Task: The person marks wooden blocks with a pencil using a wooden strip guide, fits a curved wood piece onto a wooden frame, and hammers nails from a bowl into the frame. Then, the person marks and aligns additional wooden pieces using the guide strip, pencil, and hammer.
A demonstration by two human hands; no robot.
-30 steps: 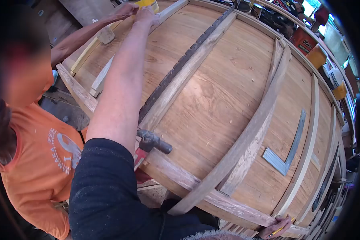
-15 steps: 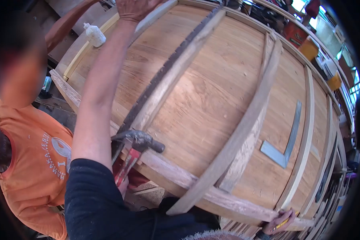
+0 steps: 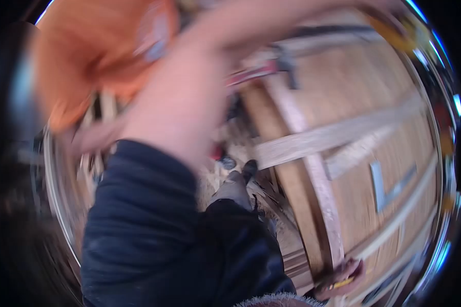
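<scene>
My left arm, in a dark sleeve, reaches up and across to the upper right. At its end my left hand [image 3: 386, 10] is smeared by motion near the frame edge, beside a blurred yellow thing [image 3: 392, 35]; its fingers cannot be made out. At the lower right, my right hand [image 3: 349, 280] rests at the edge of the wooden panel [image 3: 338, 66] with its fingers closed round a yellow pencil [image 3: 343, 282]. A hammer [image 3: 253, 73] with a red handle lies across the panel's near edge, beyond my left forearm.
A co-worker in an orange shirt [image 3: 100, 46] is at the upper left. A curved wooden strip [image 3: 322, 139] crosses the panel and sticks out past its edge. A metal square [image 3: 378, 185] lies on the panel between battens. Wood pieces [image 3: 297, 268] are below.
The view has swung down and left, blurring much of the frame. My left arm now points toward the upper right. My right hand still holds the pencil at the panel's edge.
</scene>
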